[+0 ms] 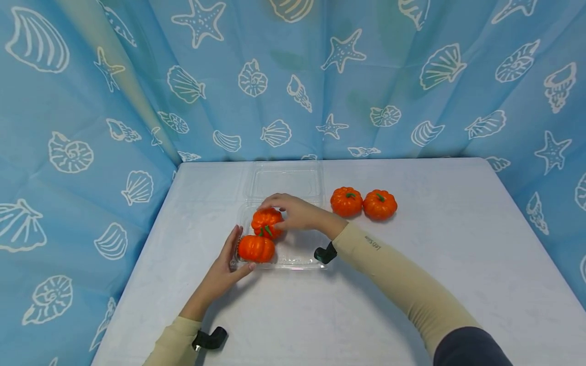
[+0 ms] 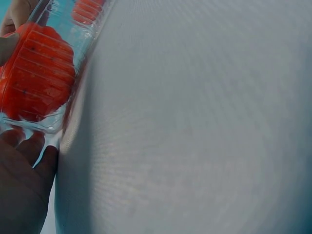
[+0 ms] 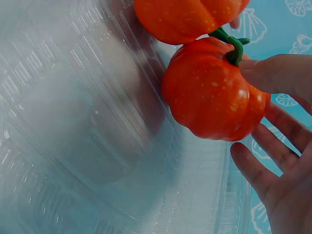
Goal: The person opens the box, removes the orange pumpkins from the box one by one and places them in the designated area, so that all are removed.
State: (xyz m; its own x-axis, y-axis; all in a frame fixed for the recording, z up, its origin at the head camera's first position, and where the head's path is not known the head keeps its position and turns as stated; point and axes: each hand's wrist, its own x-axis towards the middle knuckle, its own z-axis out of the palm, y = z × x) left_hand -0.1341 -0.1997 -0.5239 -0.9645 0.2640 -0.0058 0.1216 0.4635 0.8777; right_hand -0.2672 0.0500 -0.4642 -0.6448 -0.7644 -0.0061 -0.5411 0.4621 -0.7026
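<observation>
A clear plastic clamshell container (image 1: 299,249) lies with its lid (image 1: 286,183) folded back behind it. Two small orange pumpkins occupy its left side, the front pumpkin (image 1: 256,248) and the back pumpkin (image 1: 266,221) close together. My right hand (image 1: 295,212) reaches over the back one and holds it, thumb by the green stem (image 3: 235,51) and fingers along the opposite side in the right wrist view. At the container's front left corner, my left hand (image 1: 224,269) rests with extended fingers along the side and its thumb near the front edge.
Two more orange pumpkins, a nearer-in one (image 1: 346,202) and an outer one (image 1: 380,205), sit side by side right of the container. A white cloth covers the table (image 1: 284,320). Blue curtains (image 1: 293,91) with shell prints hang behind and beside it.
</observation>
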